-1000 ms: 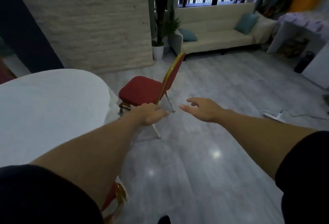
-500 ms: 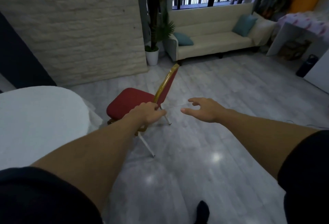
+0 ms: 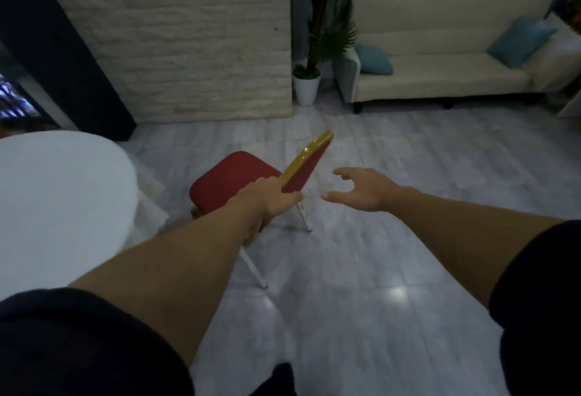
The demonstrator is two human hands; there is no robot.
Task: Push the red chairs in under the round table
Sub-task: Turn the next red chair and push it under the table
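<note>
A red padded chair with a gold metal frame [image 3: 234,180] stands on the pale grey tiled floor [image 3: 361,269], its seat facing the round surface draped in a white cloth [image 3: 59,203] at the left. The chair sits just beside that surface but not tucked under it; a strip of floor and hanging cloth shows between the seat's front edge and the tabletop. The backrest, edged in gold, leans away toward the right.

The person's left hand [image 3: 267,200] is laid over the lower end of the backrest where it meets the seat, fingers [image 3: 290,199] curled around the frame, so this grip is closed on the chair. The right hand [image 3: 361,189] hovers in the air to the right of the backrest, clear of it, its grip open with fingers spread and thumb pointing toward the chair. Both bare forearms reach out from dark short sleeves.

Farther back stand a whitewashed brick wall [image 3: 188,34], a potted green plant in a white pot [image 3: 306,87], and a cream sofa with teal cushions [image 3: 440,62].
</note>
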